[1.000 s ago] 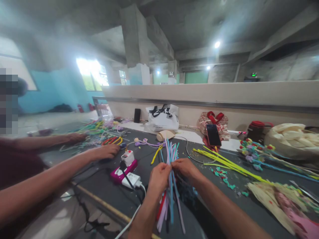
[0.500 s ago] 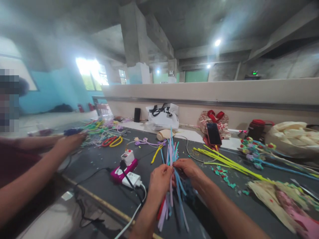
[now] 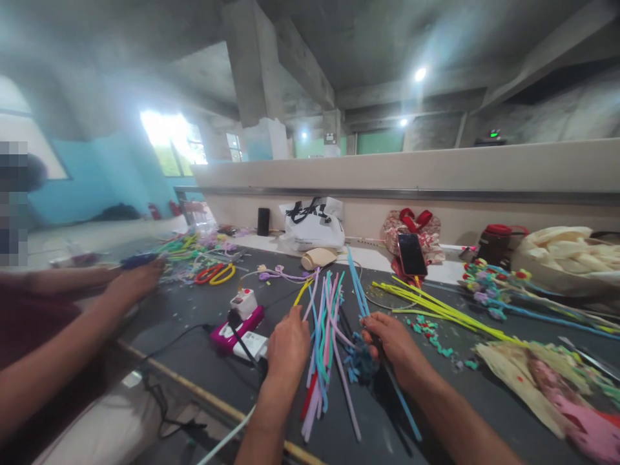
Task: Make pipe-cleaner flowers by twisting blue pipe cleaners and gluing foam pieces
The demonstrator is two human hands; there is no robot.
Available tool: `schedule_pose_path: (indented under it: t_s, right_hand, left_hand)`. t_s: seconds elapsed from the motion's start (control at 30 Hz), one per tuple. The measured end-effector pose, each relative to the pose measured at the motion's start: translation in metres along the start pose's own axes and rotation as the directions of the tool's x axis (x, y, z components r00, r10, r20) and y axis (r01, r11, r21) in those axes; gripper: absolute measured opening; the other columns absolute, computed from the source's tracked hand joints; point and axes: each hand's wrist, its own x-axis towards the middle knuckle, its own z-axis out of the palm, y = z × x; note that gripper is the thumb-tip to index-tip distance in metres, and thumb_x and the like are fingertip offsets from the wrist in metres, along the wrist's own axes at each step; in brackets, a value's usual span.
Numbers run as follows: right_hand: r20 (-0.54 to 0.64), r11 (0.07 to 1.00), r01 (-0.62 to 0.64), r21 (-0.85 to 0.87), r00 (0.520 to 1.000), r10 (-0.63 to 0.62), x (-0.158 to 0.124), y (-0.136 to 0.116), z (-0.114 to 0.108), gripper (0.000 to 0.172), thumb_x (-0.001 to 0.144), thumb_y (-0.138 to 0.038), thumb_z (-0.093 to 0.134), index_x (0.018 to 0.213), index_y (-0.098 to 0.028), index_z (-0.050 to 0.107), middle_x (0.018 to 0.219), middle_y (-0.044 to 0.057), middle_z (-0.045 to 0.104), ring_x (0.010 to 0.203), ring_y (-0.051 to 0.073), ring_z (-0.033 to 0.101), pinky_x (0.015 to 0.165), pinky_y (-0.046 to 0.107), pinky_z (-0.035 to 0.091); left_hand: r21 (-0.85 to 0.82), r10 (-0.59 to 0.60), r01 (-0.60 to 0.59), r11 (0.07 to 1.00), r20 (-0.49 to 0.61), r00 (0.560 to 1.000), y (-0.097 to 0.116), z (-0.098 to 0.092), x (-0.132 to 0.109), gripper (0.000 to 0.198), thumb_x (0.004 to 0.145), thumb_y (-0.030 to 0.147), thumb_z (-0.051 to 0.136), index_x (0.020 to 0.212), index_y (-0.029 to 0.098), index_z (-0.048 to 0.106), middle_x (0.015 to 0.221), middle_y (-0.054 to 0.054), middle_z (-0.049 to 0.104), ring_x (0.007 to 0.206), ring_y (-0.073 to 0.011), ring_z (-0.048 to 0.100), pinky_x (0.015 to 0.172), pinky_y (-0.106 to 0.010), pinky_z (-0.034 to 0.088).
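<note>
A bundle of coloured pipe cleaners (image 3: 323, 342) in pink, blue, teal and red lies fanned out on the dark table (image 3: 194, 310) in front of me. My left hand (image 3: 287, 343) rests at the bundle's left edge, fingers stretched forward and touching it. My right hand (image 3: 394, 342) is pinched on a single blue pipe cleaner (image 3: 356, 278), which sticks up and away from the bundle and trails down past my wrist. A small blue tangle (image 3: 359, 361) lies between my hands.
A pink and white power strip (image 3: 237, 328) with cables sits left of my left hand. A co-worker's arms (image 3: 121, 290) reach over coloured loops at far left. Yellow-green stems (image 3: 436, 310), teal scraps (image 3: 429, 329), a phone (image 3: 411, 254), a white bag (image 3: 312, 226) and wrapped flowers (image 3: 533, 381) lie around.
The bundle held upright between both hands has dropped and fanned out on the table. My right hand has drawn one blue pipe cleaner off to the right. The co-worker's near arm pulled back left.
</note>
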Motion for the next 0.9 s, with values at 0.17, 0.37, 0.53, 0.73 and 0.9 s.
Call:
schedule_pose_path:
  t_s: [0.17,0.37,0.53,0.73,0.9]
  right_hand:
    - [0.003,0.998,0.031,-0.059,1.000,-0.030,-0.003,0.001,0.004,0.018,0.070,-0.031,0.050,0.062,-0.016,0.045,0.048,-0.007,0.046,0.031,0.002,0.036,0.032,0.015,0.024]
    - [-0.026,0.995,0.040,-0.087,0.999,-0.042,0.002,0.010,0.003,0.017,0.070,-0.031,0.046,0.061,-0.017,0.044,0.045,-0.007,0.045,0.030,0.003,0.037,0.033,0.015,0.026]
    - [-0.010,0.994,0.067,-0.087,0.998,-0.069,0.002,0.010,0.004,0.018,0.069,-0.032,0.047,0.059,-0.017,0.043,0.046,-0.007,0.046,0.031,0.003,0.038,0.034,0.016,0.028]
    - [-0.023,0.992,0.056,-0.111,0.998,-0.059,-0.001,0.008,0.007,0.016,0.068,-0.031,0.045,0.060,-0.017,0.043,0.046,-0.008,0.046,0.031,0.004,0.038,0.033,0.016,0.028]
    - [-0.026,0.987,0.048,-0.155,0.998,-0.052,0.001,0.013,0.007,0.016,0.068,-0.029,0.044,0.057,-0.018,0.041,0.042,-0.009,0.043,0.030,0.004,0.038,0.032,0.016,0.028]
  left_hand:
    - [0.118,0.027,-0.031,0.993,0.041,0.999,0.011,-0.005,-0.010,0.026,0.076,0.029,0.037,0.077,0.023,0.062,0.085,-0.008,0.064,0.081,-0.0248,0.060,0.063,-0.032,0.042]
    - [0.129,0.031,-0.057,0.990,0.201,0.979,0.014,0.003,-0.015,0.030,0.072,0.038,0.043,0.084,0.016,0.060,0.077,-0.013,0.065,0.080,-0.0264,0.061,0.064,-0.031,0.042]
    - [0.114,0.014,-0.038,0.993,0.205,0.979,0.010,0.008,-0.013,0.030,0.079,0.026,0.030,0.087,0.017,0.058,0.079,-0.013,0.066,0.078,-0.0225,0.062,0.065,-0.030,0.042]
    - [0.145,-0.020,-0.004,0.989,0.163,0.986,0.008,0.008,-0.011,0.023,0.072,0.026,0.041,0.078,0.016,0.060,0.078,-0.014,0.066,0.078,-0.0255,0.061,0.062,-0.030,0.042]
    - [0.103,-0.021,0.001,0.995,0.186,0.982,0.005,0.005,-0.013,0.024,0.072,0.020,0.038,0.073,0.016,0.061,0.077,-0.014,0.066,0.076,-0.0242,0.062,0.059,-0.028,0.040]
